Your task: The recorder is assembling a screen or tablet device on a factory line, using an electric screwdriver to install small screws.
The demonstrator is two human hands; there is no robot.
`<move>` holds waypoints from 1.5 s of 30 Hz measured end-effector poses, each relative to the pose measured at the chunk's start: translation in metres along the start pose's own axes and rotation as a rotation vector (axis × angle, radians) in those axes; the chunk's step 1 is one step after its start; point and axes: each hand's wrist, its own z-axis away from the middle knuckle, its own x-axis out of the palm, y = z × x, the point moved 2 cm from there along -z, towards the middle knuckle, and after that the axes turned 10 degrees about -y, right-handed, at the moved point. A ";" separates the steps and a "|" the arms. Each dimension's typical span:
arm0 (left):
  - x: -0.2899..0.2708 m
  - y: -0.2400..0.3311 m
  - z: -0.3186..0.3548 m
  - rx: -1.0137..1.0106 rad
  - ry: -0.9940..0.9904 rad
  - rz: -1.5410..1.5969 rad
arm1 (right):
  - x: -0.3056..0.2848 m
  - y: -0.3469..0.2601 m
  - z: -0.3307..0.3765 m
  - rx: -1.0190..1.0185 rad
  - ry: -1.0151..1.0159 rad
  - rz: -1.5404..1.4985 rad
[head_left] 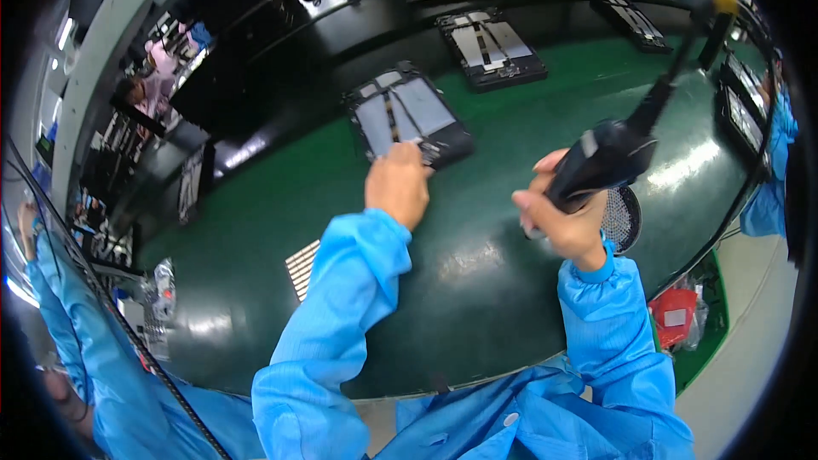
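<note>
An opened tablet (434,107), its pale battery panels and dark ribbon cables exposed, lies in a black tray on the green-topped bench. My left hand (397,185) is closed at its near-left edge, slightly blurred, with the fingertips hidden against it. To the right, my right hand (567,217) grips a black electric screwdriver (607,158) wrapped in its fingers. The tool tilts up toward the upper right, where its cord rises; its tip does not show clearly. Just beyond that wrist sits a round dark dish (624,220) of small metal parts, partly covered by the hand.
Another opened tablet (492,48) lies farther back, and one more (632,22) at the far right. A strip sheet (302,268) lies by my left forearm. A green bin (705,332) with red bags stands low right. Co-workers in blue sleeves (102,375) work around the bench.
</note>
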 end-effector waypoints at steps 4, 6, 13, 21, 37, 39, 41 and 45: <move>0.008 -0.069 -0.045 -0.245 -0.036 -0.301 | 0.008 0.004 0.009 0.044 -0.040 -0.137; 0.011 -0.052 -0.059 -0.221 -0.070 -0.301 | 0.007 0.007 0.010 0.154 -0.027 -0.116; 0.063 0.028 -0.129 0.194 0.039 -0.329 | 0.007 0.010 0.002 0.093 -0.103 -0.025; 0.065 0.045 -0.217 0.005 -0.273 -0.315 | -0.002 0.012 -0.001 0.011 -0.099 0.005; 0.011 0.076 0.008 0.422 0.145 -0.019 | -0.079 -0.031 -0.008 0.049 0.296 0.094; 0.009 0.092 0.049 0.441 0.077 0.033 | -0.093 -0.036 -0.005 -0.031 0.363 0.145; 0.005 0.103 0.082 0.467 0.032 0.087 | -0.104 -0.041 -0.004 -0.120 0.370 0.112; 0.010 0.122 0.134 0.459 -0.028 0.200 | -0.127 -0.035 -0.002 -0.093 0.337 0.077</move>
